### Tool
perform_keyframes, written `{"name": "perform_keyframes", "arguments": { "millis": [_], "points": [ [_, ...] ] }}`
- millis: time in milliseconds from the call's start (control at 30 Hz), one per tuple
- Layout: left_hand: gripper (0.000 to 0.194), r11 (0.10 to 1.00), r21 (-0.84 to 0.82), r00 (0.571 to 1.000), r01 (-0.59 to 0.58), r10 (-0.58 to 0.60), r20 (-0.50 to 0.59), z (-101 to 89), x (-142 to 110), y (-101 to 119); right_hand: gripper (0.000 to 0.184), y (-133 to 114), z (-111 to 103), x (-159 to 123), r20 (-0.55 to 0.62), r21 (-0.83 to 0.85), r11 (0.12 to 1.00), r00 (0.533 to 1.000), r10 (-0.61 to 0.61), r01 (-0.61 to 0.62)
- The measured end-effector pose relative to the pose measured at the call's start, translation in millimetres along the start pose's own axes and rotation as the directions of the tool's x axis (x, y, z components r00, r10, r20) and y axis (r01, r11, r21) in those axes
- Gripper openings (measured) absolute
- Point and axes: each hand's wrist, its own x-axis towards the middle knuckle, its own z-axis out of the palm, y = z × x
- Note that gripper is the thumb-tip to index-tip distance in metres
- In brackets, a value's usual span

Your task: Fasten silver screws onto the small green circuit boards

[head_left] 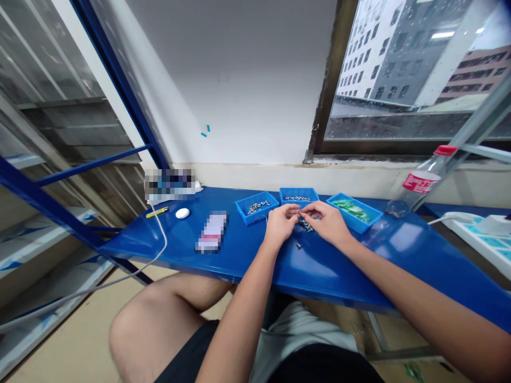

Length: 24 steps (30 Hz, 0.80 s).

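Observation:
My left hand [282, 222] and my right hand [324, 219] meet fingertip to fingertip over the blue table. Both are closed in a pinch, and what lies between the fingers is too small to name. Beneath them is a pile of small metal parts [306, 226], partly covered by my hands. One loose metal piece [299, 246] lies nearer the front edge. Behind my hands stand a left blue bin [249, 218] with small metal parts, a middle blue bin [297, 191] with metal parts, and a right blue bin [361, 227] with green items.
On the blue table [239, 266] a phone-like blurred object [212, 232], a round white case [182, 213] and a yellow cutter [157, 212] lie to the left. A white cable [164, 234] hangs over the edge. A bottle [419, 183] and a power strip [479, 234] are at the right.

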Motion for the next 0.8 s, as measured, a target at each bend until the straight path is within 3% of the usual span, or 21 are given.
{"name": "perform_keyframes", "arguments": {
  "millis": [300, 400, 500, 633, 800],
  "points": [
    [0.041, 1.0, -0.006, 0.999, 0.028, -0.028, 0.046, 0.2, -0.4, -0.6, 0.021, -0.2, 0.6, 0.3, 0.031, -0.063, 0.994, 0.996, -0.085, 0.087],
    [0.03, 0.997, 0.073, 0.999, 0.005, -0.008, 0.037, -1.0, -1.8, 1.0, 0.017, 0.1, 0.5, 1.0, -0.015, -0.039, 0.999, 1.0, -0.013, 0.012],
    [0.037, 0.99, 0.142, 0.998, 0.0, -0.008, 0.056, -3.1, -3.4, 4.6, 0.018, 2.7, 1.3, 0.6, -0.021, 0.066, 0.996, 0.998, 0.065, -0.063],
    [0.037, 0.984, 0.179, 0.996, 0.012, -0.028, 0.089, -4.3, -2.7, 4.3, 0.017, 3.5, 0.5, 0.2, 0.043, 0.112, 0.992, 0.997, 0.057, -0.061],
    [0.024, 0.983, 0.175, 0.998, 0.055, -0.061, 0.026, -3.6, 0.3, -1.6, 0.016, -1.6, -1.3, -0.3, 0.049, 0.084, 0.994, 0.996, 0.07, -0.074]
  ]
}}
